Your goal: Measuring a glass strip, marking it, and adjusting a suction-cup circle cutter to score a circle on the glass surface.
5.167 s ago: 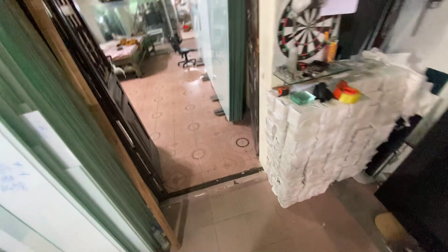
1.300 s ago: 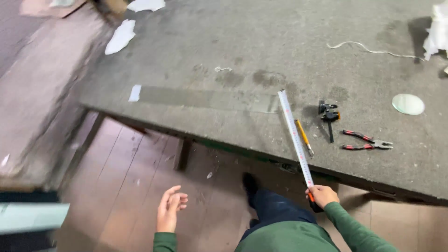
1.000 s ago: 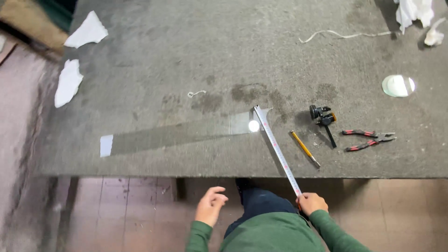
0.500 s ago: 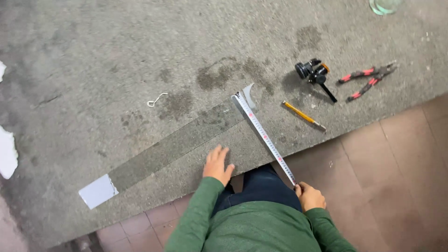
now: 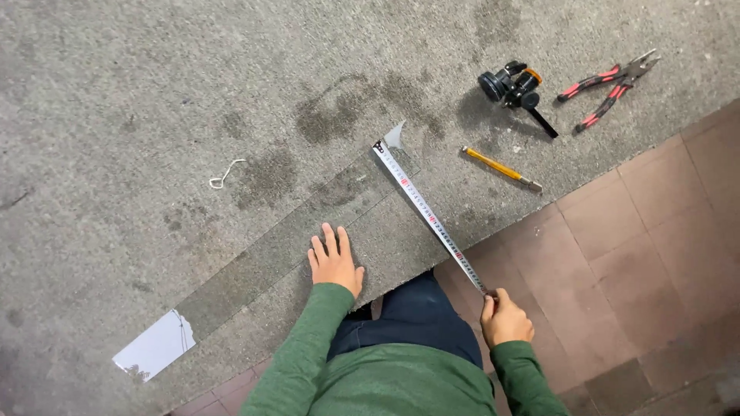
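Head view, looking down on a grey felt-covered table [image 5: 154,92] with a tiled floor at the right. A long glass strip [image 5: 293,231] is laid flat on the table, running from the near left to the far right. The left hand [image 5: 334,262] is pressed flat on the strip near the table's near edge, fingers spread, grasping nothing. A ruler [image 5: 428,212] is laid slantwise across the strip's right end, its near end held pinched in the right hand [image 5: 505,317] just off the table edge. So the ruler appears placed for measuring or marking, but no cutting tool is held. A yellow pencil-like tool [image 5: 501,169] lies untouched just right of the ruler; a black tool [image 5: 515,86] and red-handled pliers [image 5: 609,81] lie farther right. A small wire loop [image 5: 225,176] lies at the left.
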